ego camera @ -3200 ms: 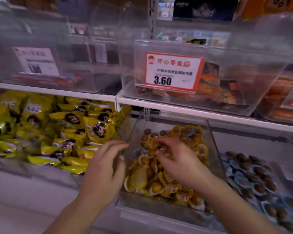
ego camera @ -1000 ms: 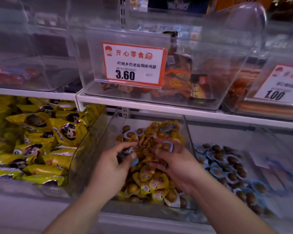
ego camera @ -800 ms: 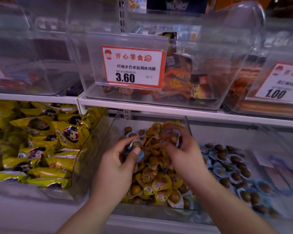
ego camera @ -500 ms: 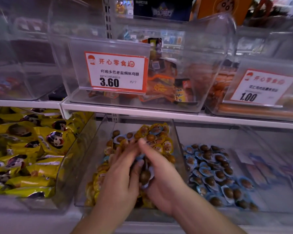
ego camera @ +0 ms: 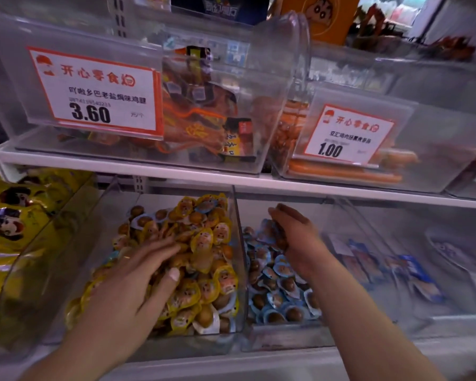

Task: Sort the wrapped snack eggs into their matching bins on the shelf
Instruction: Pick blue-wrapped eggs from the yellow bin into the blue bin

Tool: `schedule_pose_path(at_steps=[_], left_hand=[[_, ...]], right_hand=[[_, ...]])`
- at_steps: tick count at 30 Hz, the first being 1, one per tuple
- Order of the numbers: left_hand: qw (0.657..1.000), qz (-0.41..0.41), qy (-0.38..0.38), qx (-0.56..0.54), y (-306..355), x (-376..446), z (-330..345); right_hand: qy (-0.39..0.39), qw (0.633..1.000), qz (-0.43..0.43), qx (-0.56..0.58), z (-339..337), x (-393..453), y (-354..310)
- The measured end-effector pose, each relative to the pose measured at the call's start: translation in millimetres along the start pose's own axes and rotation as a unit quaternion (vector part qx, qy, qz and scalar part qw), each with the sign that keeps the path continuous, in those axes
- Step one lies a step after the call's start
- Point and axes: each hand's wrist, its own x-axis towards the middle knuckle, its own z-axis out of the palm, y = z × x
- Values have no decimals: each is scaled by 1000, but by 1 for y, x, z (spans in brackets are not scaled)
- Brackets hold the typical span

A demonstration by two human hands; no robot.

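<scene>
A clear bin (ego camera: 238,270) on the lower shelf holds a heap of yellow-wrapped eggs (ego camera: 204,270), with a few blue-wrapped ones mixed in at its back. My left hand (ego camera: 138,273) lies on that heap with its fingers stretched out. The bin to its right (ego camera: 286,336) holds blue-wrapped eggs (ego camera: 275,292). My right hand (ego camera: 297,240) hovers over this bin, its fingers curled round a few blue-wrapped eggs (ego camera: 272,229).
Yellow snack bags (ego camera: 14,229) fill the bin at the left. Blue packets (ego camera: 412,270) lie in the bin at the far right. Close above hangs the upper shelf edge (ego camera: 259,182), carrying clear bins with price tags (ego camera: 96,92).
My right hand has carried blue-wrapped eggs from the yellow bin over the divider to the blue bin. My left hand has let go and flattened on the yellow heap.
</scene>
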Motion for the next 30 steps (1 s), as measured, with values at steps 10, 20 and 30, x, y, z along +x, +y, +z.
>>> schedule_pose_path(at_steps=[10,20,30], left_hand=[[994,72,44,66,1,-1,-8],[982,-15,160,99,-39,-27,-69],[992,-33,121,10,-48,-35,-80]], right_hand=[[134,986,-75,-72,-11,24,6],[-154,794,-376,-452,95,-38,7],[-231,598,-238,-730,219,48,42]])
